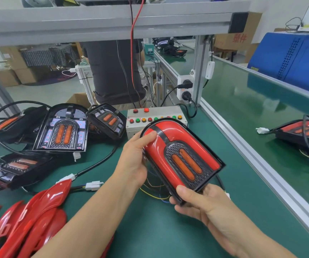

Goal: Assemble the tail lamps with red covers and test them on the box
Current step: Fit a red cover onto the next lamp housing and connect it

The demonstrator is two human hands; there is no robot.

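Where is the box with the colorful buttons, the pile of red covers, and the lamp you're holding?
test box (131, 128), head view, on its bare white front face.
red covers (38, 211), head view, on the top cover's glossy surface.
held tail lamp (185, 135), head view, on its red cover.

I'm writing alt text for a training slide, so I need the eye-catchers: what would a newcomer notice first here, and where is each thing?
First, the tail lamp with a red cover, held up at centre between the left hand and the right hand. Just behind it on the green bench stands the test box with its coloured buttons. At left lie uncovered lamps, with loose red covers piled at the lower left.
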